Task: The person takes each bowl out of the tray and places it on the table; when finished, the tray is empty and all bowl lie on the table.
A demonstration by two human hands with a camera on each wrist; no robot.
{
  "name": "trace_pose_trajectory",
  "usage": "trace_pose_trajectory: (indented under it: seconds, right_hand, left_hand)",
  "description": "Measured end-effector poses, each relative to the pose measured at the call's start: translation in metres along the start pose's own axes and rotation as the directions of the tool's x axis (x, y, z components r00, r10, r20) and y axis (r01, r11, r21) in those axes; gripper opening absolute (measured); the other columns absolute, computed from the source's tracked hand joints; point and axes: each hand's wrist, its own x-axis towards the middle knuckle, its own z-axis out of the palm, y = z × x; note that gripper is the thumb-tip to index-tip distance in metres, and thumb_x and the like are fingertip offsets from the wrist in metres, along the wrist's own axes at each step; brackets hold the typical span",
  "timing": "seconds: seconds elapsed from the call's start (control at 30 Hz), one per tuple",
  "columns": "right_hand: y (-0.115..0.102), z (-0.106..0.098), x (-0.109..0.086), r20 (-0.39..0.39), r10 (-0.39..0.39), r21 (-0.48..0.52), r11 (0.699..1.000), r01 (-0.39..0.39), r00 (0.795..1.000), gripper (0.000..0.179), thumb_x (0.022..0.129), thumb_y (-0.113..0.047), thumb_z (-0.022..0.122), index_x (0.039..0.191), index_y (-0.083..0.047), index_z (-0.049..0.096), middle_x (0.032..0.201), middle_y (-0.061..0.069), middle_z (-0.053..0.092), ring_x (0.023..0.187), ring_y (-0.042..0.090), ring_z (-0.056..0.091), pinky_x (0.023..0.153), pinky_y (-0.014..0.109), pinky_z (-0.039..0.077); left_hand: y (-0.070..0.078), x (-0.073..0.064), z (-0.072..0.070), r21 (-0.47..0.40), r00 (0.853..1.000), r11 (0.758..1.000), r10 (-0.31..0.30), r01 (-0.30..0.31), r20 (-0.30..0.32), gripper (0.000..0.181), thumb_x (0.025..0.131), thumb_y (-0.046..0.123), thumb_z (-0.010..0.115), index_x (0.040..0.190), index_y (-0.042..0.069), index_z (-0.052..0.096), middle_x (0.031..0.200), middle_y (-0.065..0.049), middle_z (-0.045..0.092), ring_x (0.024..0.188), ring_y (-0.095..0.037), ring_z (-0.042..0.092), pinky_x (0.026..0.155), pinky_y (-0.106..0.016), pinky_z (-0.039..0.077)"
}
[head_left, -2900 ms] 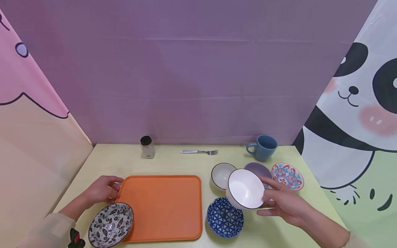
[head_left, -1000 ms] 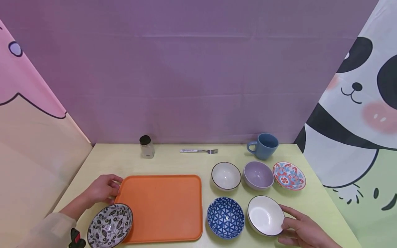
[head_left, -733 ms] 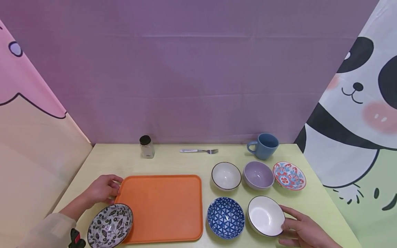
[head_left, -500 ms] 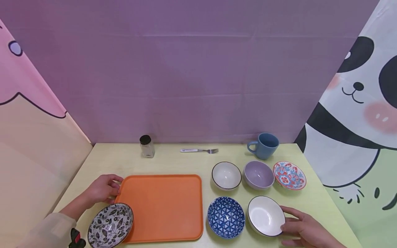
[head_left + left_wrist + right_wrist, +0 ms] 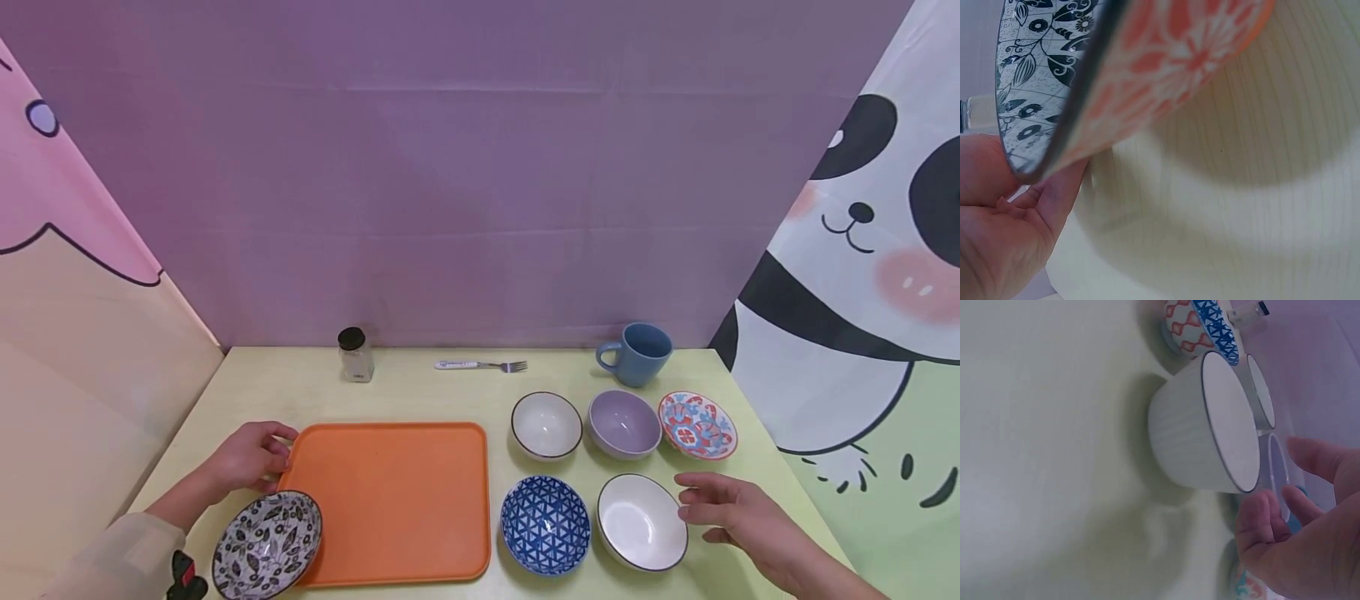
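Note:
My left hand (image 5: 251, 457) is at the left rim of an orange tray (image 5: 393, 504), its bent fingers and thumb gripping the edge. Near that wrist, a black-and-white floral bowl (image 5: 266, 546) tilts against the tray's near-left corner; in the left wrist view this bowl (image 5: 1041, 81) hides the fingertips. My right hand (image 5: 738, 517) hovers just right of a dark-rimmed white bowl (image 5: 642, 521), fingers loosely spread and holding nothing. The right wrist view has the hand (image 5: 1310, 537) apart from the upright white bowl (image 5: 1179, 431). Left of it sits a blue triangle-patterned bowl (image 5: 546, 527).
Behind stand a smaller white bowl (image 5: 547, 426), a purple bowl (image 5: 625, 424) and a red-blue floral dish (image 5: 697, 426). At the back are a black-lidded jar (image 5: 356, 357), a fork (image 5: 480, 366) and a blue mug (image 5: 639, 355). A purple backdrop (image 5: 480, 183) rises behind the table.
My right hand carried the white bowl right and toward me, set it beside the blue bowl, then let go and lifted slightly away. My left hand stays at the tray's edge.

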Motion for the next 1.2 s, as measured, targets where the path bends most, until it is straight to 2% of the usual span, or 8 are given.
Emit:
trace_pose_trajectory:
  seconds: [0.1,0.3,0.4,0.63,0.77,0.93,1.03,1.2]
  right_hand:
    - [-0.013,0.005,0.003,-0.022,-0.056,-0.032,0.998,0.055,0.998,0.063,0.093,-0.018,0.073,0.146,0.006,0.049,0.127,0.014,0.063,0.098,0.010,0.066,0.079,0.033,0.057]
    - [-0.040,0.025,0.012,0.018,-0.186,-0.027,0.982,0.186,0.982,0.065,0.091,-0.019,0.077,0.146,0.003,0.050,0.130,0.018,0.063,0.102,0.011,0.067,0.082,0.033,0.058]
    - [-0.053,0.040,0.016,0.044,-0.223,-0.010,0.975,0.224,0.974,0.066,0.090,-0.020,0.079,0.146,0.002,0.052,0.131,0.017,0.065,0.102,0.014,0.068,0.083,0.032,0.059]
    - [-0.077,0.083,0.030,0.169,-0.324,0.067,0.946,0.318,0.931,0.061,0.090,-0.018,0.079,0.143,0.001,0.055,0.133,0.024,0.062,0.106,0.019,0.069,0.087,0.032,0.059]
    - [-0.095,0.116,0.038,0.218,-0.356,0.089,0.935,0.345,0.909,0.059,0.089,-0.018,0.080,0.142,-0.003,0.058,0.130,0.021,0.064,0.107,0.020,0.068,0.087,0.035,0.060]
    - [-0.119,0.160,0.047,0.279,-0.377,0.121,0.926,0.357,0.883,0.056,0.089,-0.018,0.080,0.141,-0.009,0.060,0.124,0.014,0.067,0.102,0.022,0.071,0.087,0.045,0.061]
    - [-0.129,0.186,0.051,0.312,-0.376,0.137,0.927,0.350,0.872,0.055,0.088,-0.017,0.080,0.140,-0.012,0.061,0.122,0.010,0.067,0.099,0.021,0.072,0.085,0.042,0.061]
    - [-0.137,0.224,0.058,0.354,-0.341,0.144,0.940,0.310,0.871,0.052,0.087,-0.015,0.081,0.136,-0.018,0.065,0.116,0.005,0.068,0.097,0.019,0.070,0.079,0.039,0.060]
  left_hand:
    - [0.000,0.000,-0.001,-0.006,1.000,1.000,0.006,-0.006,0.004,0.044,0.093,-0.005,0.061,0.135,-0.013,0.048,0.099,-0.017,0.061,0.078,-0.024,0.064,0.064,-0.040,0.063]
    - [0.001,-0.001,0.001,-0.007,1.000,1.000,0.011,-0.011,0.003,0.044,0.092,-0.005,0.060,0.134,-0.013,0.048,0.097,-0.017,0.060,0.076,-0.024,0.063,0.063,-0.040,0.062]
    - [0.001,0.000,0.001,0.006,1.000,1.000,0.010,-0.010,0.000,0.044,0.092,-0.005,0.061,0.134,-0.013,0.048,0.097,-0.017,0.060,0.077,-0.024,0.063,0.063,-0.040,0.063]
    - [-0.004,0.003,-0.001,0.004,1.000,1.000,0.020,-0.020,0.005,0.043,0.093,-0.006,0.059,0.134,-0.014,0.048,0.099,-0.018,0.061,0.080,-0.024,0.065,0.063,-0.042,0.063]
    - [-0.004,0.003,-0.003,0.016,1.000,1.000,0.020,-0.020,0.002,0.043,0.093,-0.006,0.059,0.134,-0.014,0.048,0.098,-0.018,0.061,0.080,-0.024,0.065,0.063,-0.041,0.063]
    - [-0.002,0.000,-0.003,0.019,1.000,0.999,0.030,-0.030,-0.002,0.043,0.093,-0.005,0.059,0.134,-0.014,0.048,0.098,-0.019,0.061,0.079,-0.025,0.064,0.063,-0.041,0.063]
    - [-0.001,0.000,-0.003,0.019,1.000,0.999,0.028,-0.028,0.001,0.043,0.093,-0.005,0.059,0.134,-0.014,0.048,0.099,-0.019,0.061,0.079,-0.024,0.065,0.063,-0.041,0.063]
    - [-0.001,-0.001,-0.002,-0.006,1.000,1.000,0.021,-0.021,0.010,0.044,0.093,-0.006,0.060,0.135,-0.014,0.048,0.099,-0.020,0.062,0.079,-0.024,0.065,0.063,-0.041,0.063]
